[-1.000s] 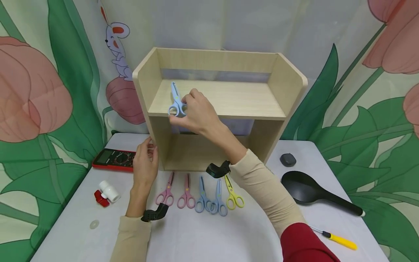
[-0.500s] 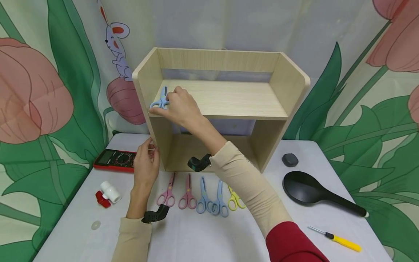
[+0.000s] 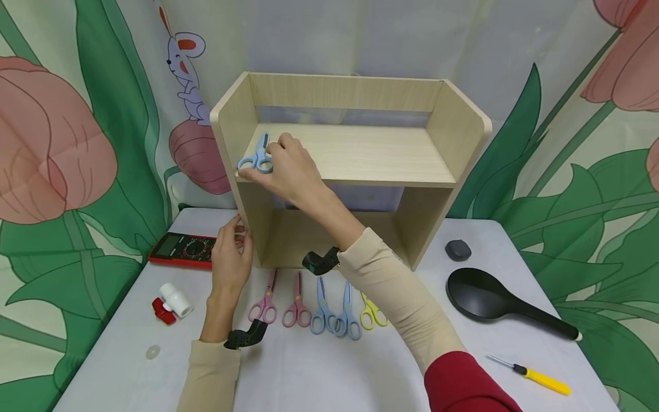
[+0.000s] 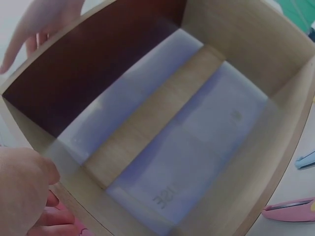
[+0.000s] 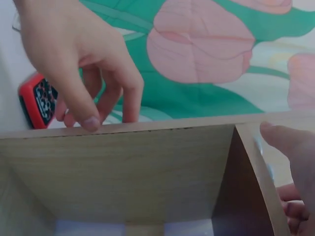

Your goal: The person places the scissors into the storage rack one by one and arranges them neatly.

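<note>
A light wooden two-tier shelf (image 3: pixel 355 186) stands at the back of the table. My right hand (image 3: pixel 296 171) is at the left end of its upper board, pinching light blue scissors (image 3: pixel 261 150) by the handles. The blades point away toward the back. In the right wrist view only bits of blue handle show beside the right thumb (image 5: pixel 285 137). My left hand (image 3: pixel 231 257) rests against the front edge of the shelf's left side panel, fingers loosely bent on its outer side. Pink scissors (image 3: pixel 268 297), more pink and blue pairs and yellow scissors (image 3: pixel 369 306) lie in front.
A red-cased multimeter (image 3: pixel 182 249) lies left of the shelf, with a white and red plastic valve (image 3: pixel 175 300) and a small disc (image 3: pixel 152 352) nearer. At right are a dark mouse-like object (image 3: pixel 457 250), a black ladle (image 3: pixel 484 294) and a yellow-handled screwdriver (image 3: pixel 540 377).
My right hand has carried the blue scissors left and lower onto the left end of the upper board, then shifted only slightly. The left hand has stayed at the side panel.
</note>
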`<act>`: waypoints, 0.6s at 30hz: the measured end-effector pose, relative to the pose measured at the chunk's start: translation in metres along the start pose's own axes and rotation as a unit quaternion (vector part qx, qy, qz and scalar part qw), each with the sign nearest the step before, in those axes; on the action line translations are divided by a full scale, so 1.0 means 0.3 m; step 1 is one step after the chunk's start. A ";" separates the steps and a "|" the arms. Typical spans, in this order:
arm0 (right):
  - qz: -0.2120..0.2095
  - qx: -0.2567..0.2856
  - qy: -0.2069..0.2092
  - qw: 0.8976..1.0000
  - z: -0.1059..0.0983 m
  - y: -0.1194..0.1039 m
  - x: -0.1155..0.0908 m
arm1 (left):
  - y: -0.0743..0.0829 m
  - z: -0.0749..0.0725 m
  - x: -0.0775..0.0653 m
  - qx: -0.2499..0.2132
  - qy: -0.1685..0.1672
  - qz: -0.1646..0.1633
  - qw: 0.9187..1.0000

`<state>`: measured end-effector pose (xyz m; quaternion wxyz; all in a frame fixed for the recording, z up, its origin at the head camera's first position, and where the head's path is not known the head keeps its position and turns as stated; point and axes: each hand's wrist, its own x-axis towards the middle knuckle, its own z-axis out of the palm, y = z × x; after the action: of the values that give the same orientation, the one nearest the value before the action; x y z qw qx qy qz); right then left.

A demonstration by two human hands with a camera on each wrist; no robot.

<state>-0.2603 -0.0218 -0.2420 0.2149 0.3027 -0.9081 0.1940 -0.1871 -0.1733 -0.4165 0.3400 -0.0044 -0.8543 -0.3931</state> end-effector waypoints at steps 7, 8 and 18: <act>-0.104 0.020 0.113 0.988 0.013 0.010 -0.116 | 0.003 -0.005 0.002 0.001 -0.007 -0.009 1.000; -0.122 0.026 0.125 0.984 0.020 0.009 -0.137 | 0.003 -0.006 0.003 -0.001 -0.007 -0.009 1.000; -0.131 0.074 0.074 0.986 0.167 -0.001 -0.374 | -0.006 -0.009 0.008 -0.010 0.001 0.013 1.000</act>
<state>-0.1925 0.0062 -0.3406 0.2815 0.4187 -0.8255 0.2528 -0.1879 -0.1769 -0.4151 0.3459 -0.0182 -0.8496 -0.3977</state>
